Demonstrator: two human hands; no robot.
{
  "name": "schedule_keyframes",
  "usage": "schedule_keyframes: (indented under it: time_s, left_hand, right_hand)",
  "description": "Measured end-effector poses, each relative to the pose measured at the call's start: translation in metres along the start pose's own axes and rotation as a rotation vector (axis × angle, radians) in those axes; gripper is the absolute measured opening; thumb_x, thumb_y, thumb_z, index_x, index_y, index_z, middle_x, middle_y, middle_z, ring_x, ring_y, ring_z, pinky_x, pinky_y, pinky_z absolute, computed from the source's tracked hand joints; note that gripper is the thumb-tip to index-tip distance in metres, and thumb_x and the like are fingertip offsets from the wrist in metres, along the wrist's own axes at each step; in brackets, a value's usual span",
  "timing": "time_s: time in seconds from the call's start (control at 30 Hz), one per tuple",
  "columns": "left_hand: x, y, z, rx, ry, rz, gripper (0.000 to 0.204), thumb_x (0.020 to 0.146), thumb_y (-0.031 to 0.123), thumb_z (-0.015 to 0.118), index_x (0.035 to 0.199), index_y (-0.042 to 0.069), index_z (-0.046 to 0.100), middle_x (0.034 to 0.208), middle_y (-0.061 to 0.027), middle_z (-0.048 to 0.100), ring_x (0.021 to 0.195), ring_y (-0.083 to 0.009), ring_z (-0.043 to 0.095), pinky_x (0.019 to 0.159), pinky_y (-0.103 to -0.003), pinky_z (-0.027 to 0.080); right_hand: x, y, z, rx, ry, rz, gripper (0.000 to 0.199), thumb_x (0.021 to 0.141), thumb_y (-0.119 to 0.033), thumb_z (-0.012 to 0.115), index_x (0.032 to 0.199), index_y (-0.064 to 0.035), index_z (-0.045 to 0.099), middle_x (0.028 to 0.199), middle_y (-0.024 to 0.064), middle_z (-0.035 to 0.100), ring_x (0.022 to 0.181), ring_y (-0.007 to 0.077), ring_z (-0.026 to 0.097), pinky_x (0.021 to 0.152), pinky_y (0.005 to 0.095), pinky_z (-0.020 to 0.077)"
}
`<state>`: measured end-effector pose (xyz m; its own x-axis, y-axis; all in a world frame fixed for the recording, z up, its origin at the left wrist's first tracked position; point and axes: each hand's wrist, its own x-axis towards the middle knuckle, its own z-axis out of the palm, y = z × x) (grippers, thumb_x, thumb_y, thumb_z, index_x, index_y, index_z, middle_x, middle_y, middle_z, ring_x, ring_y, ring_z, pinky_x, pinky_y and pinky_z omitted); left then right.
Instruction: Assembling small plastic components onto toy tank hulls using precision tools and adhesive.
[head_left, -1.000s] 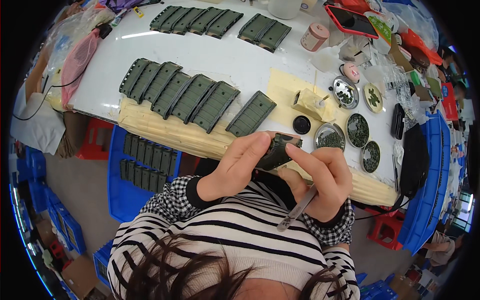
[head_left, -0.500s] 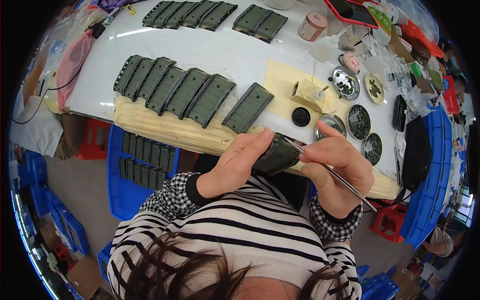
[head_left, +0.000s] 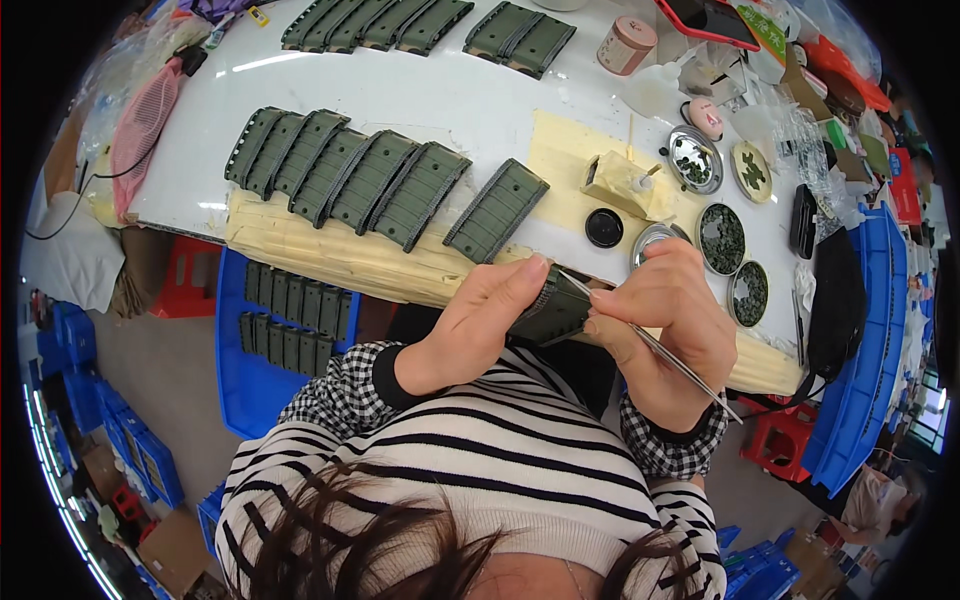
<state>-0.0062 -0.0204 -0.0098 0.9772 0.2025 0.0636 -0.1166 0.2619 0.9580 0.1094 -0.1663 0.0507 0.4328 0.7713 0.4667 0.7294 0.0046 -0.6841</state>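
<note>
The left hand (head_left: 470,335) holds one dark green panel (head_left: 556,318) beside the table (head_left: 185,185), thumb uppermost; the right hand (head_left: 675,308) pinches one slim metal tool (head_left: 682,368), its tip at that panel. Beyond sit five round dishes (head_left: 757,193) and one black cap (head_left: 604,228).

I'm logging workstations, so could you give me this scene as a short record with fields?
Left hand: grips a green piece
Right hand: grips a thin metal tool, its tip at the piece
Table: white; green panels in near and far groups
Table, right part: black disc, round dishes, some holding small green bits
Below table, left: blue bin holding more green pieces
</note>
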Motion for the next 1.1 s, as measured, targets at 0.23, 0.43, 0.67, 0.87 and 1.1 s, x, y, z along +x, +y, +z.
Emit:
schedule_keyframes:
  time_s: [0.23,0.43,0.67,0.87,1.1]
  left_hand:
    - [0.001,0.000,0.000,-0.199,-0.001,-0.126,0.049,0.106,0.033,0.031,0.102,-0.004,0.063,0.093,-0.0034,0.065,0.084,-0.0070,0.055,0.078,-0.023,0.045]
    - [0.003,-0.002,-0.004,-0.155,-0.043,-0.132,0.054,0.105,0.035,0.026,0.115,-0.007,0.057,0.107,-0.0126,0.064,0.093,-0.0165,0.060,0.084,-0.028,0.048]
    - [0.007,0.002,-0.005,-0.240,-0.077,-0.243,0.068,0.103,0.046,0.019,0.123,-0.011,0.051,0.119,-0.0225,0.060,0.100,-0.0285,0.064,0.089,-0.036,0.052]
    - [0.000,0.005,-0.015,-0.432,-0.044,-0.257,0.057,0.095,0.032,0.052,0.135,-0.006,0.037,0.125,-0.0231,0.054,0.096,-0.0265,0.064,0.086,-0.037,0.053]
    - [-0.028,0.065,-0.079,0.195,0.546,0.036,0.064,0.075,-0.002,0.072,0.130,0.003,0.040,0.112,-0.0100,0.058,0.083,-0.0129,0.060,0.072,-0.025,0.051]
  right_hand:
    - [-0.001,0.001,0.003,0.005,0.014,0.011,0.021,0.069,-0.006,0.081,0.085,-0.0075,0.069,0.076,0.0015,0.065,0.070,0.0169,0.059,0.085,0.0391,0.0447]
    - [-0.002,0.006,0.003,0.128,0.110,0.024,0.020,0.070,-0.007,0.081,0.086,-0.0061,0.069,0.076,0.0019,0.066,0.069,0.0158,0.058,0.088,0.0403,0.0432]
    - [-0.014,0.014,-0.005,0.315,0.262,0.088,0.015,0.079,-0.010,0.075,0.089,-0.0034,0.067,0.074,0.0036,0.067,0.070,0.0167,0.057,0.095,0.0426,0.0365]
    - [-0.020,0.022,-0.007,0.340,0.398,0.098,0.021,0.082,-0.020,0.072,0.090,-0.0024,0.064,0.070,0.0054,0.064,0.070,0.0154,0.057,0.094,0.0423,0.0363]
    - [-0.030,0.031,-0.007,0.335,0.382,0.145,0.021,0.085,-0.021,0.069,0.089,-0.0009,0.062,0.067,0.0062,0.061,0.069,0.0162,0.052,0.086,0.0404,0.0389]
